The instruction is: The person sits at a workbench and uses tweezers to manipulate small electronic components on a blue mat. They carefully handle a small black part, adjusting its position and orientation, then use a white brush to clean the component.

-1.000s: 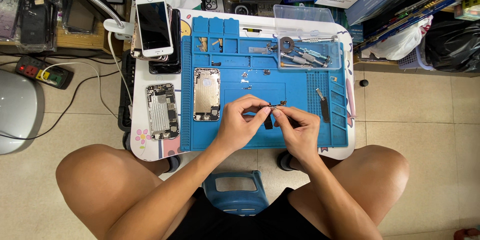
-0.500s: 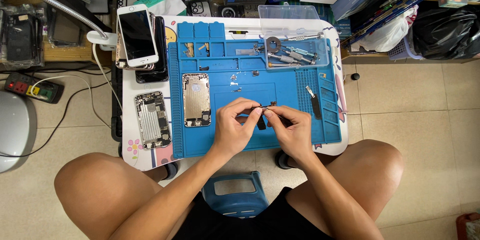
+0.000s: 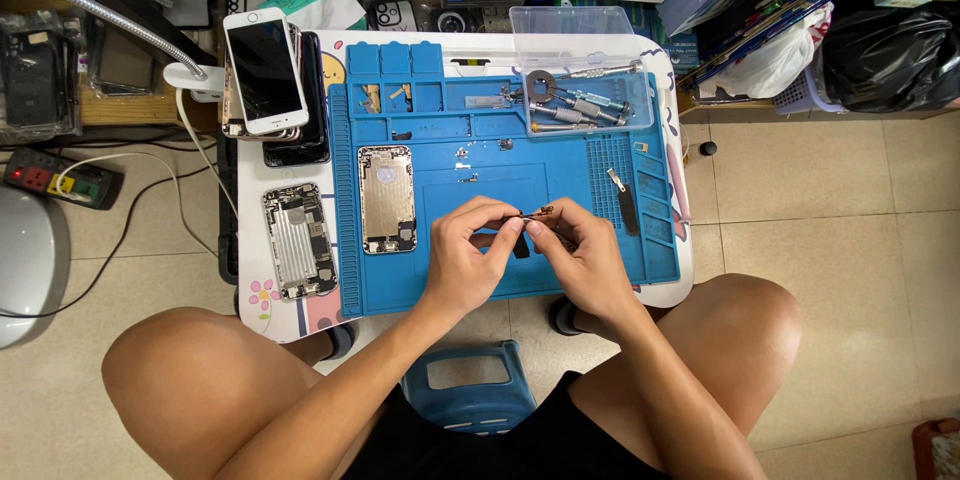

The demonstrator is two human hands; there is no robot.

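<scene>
- Head view, counts: two hands meet just below the frame's centre, over one blue work mat (image 3: 600, 270) on a small white table (image 3: 250, 320). Two opened phone bodies lie left of centre: a gold shell (image 3: 386, 198) on the mat and a silver one (image 3: 298, 240) beside it on the table.
- A stack of phones (image 3: 265, 75) sits at upper left, a white-fronted one on top.
- Containers: one clear plastic box (image 3: 580, 75) at upper centre holds several screwdrivers and a round metal part. The mat's small top compartments hold tiny parts, too small to identify.
- The left hand (image 3: 468, 260) and right hand (image 3: 582, 258) are each closed in a fingertip pinch on one thin dark flex strip (image 3: 528, 214).
- The strip's long axis runs left to right across the frame, held just above the mat's middle.
- A dark flat tool (image 3: 626, 208) lies right of the hands.
</scene>
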